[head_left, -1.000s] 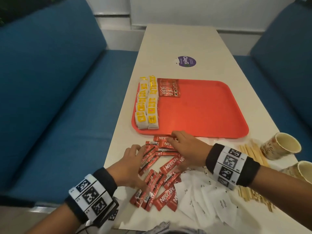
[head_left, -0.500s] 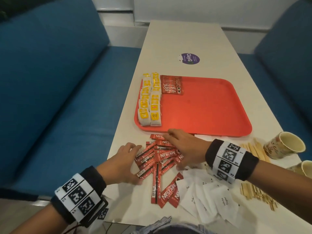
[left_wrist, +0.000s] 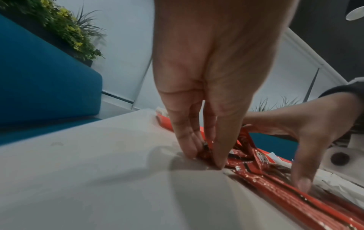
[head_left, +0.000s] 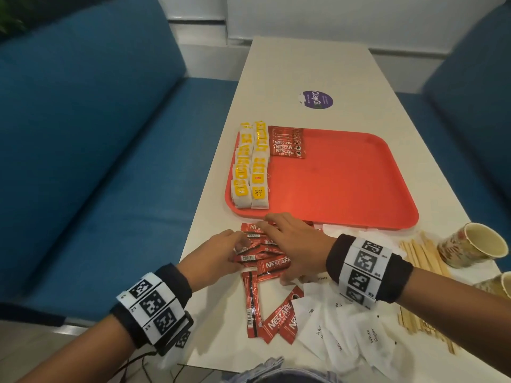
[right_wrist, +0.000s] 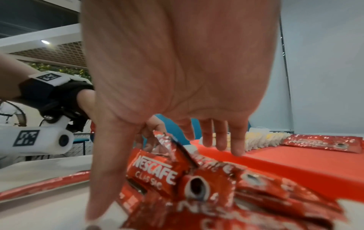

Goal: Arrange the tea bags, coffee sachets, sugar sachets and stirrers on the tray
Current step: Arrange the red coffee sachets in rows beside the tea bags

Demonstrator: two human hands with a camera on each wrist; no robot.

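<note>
The bench (head_left: pixel 318 67) runs away from the person toward 12 o'clock, and the red tray (head_left: pixel 345 189) lies square on it just beyond both hands. On the tray, two rows of tea bags (head_left: pixel 250 167) fill the 9 o'clock edge, their rows running 12 to 6, and a short stack of coffee sachets (head_left: pixel 287 142) sits just beside them at about 11 o'clock, each sachet lying 9 to 3. White sugar sachets (head_left: pixel 356 335) are heaped on the bench at 5 o'clock of the hands, with stirrers (head_left: pixel 423 261) and two paper cups (head_left: pixel 470 244) out at 3 o'clock. The loose coffee pile (head_left: pixel 262 258) is on the bench at the tray's 6 o'clock edge, caught between the hands; most of its sachets lie roughly 9 to 3, matching the stack on the tray, while a few strays (head_left: pixel 253 308) at 6 o'clock point 12 to 6 or slantwise. The left hand (head_left: pixel 213 258) closes in from 9 o'clock, its fingers (left_wrist: pixel 185 140) curled and pinching the sachet ends against the bench. The right hand (head_left: pixel 298 244) covers the pile from 3 o'clock, fingers (right_wrist: pixel 222 137) straight and spread, thumb down beside the sachets, pressing rather than gripping. The right hand is nearer the tray, and the free spot below the stack lies toward 12 o'clock, so I judge the bundle can likely go forward without turning.
</note>
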